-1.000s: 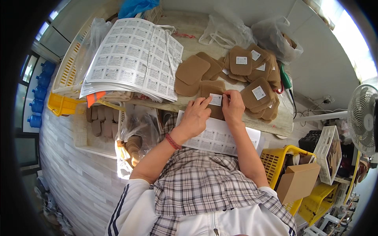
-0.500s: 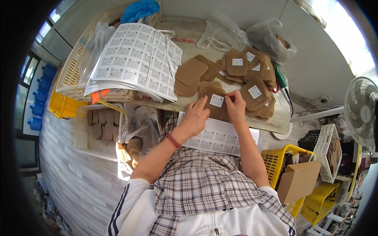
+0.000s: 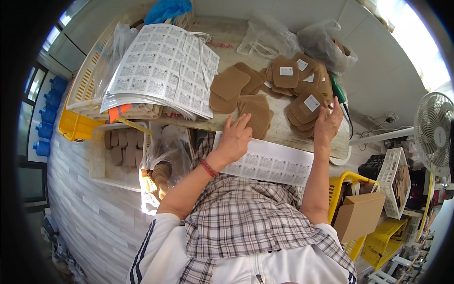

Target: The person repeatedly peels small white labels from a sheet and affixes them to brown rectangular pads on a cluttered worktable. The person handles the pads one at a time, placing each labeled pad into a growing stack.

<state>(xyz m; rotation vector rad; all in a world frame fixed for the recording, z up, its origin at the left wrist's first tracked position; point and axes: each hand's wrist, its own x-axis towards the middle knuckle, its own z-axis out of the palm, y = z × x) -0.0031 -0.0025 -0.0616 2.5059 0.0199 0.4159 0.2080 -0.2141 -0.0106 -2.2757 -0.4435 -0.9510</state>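
Note:
My left hand [image 3: 234, 141] rests its spread fingers on the near edge of a small stack of plain brown rounded pads [image 3: 257, 113]. At the right, my right hand [image 3: 327, 125] is at the edge of a pile of brown pads with white labels [image 3: 306, 108]. Its thumb and fingers stand apart, and I see nothing held between them. Across my lap, partly under the left hand, lies a white sheet of printed labels [image 3: 269, 164]. Other labelled pads [image 3: 285, 78] are heaped farther back, and more plain pads [image 3: 229, 85] lie to the left.
A thick stack of label sheets [image 3: 146, 71] covers the table's left side. Clear plastic bags [image 3: 269, 38] and a green-handled tool [image 3: 337, 90] are at the back and right. Yellow crates [image 3: 347, 182] and a white fan [image 3: 432, 132] stand right; a white crate [image 3: 116, 173] sits left.
My right hand has moved right, from the near stack to the labelled pile. The labelled pad under my hands has gone from the near stack, leaving a plain one. My left hand stays there.

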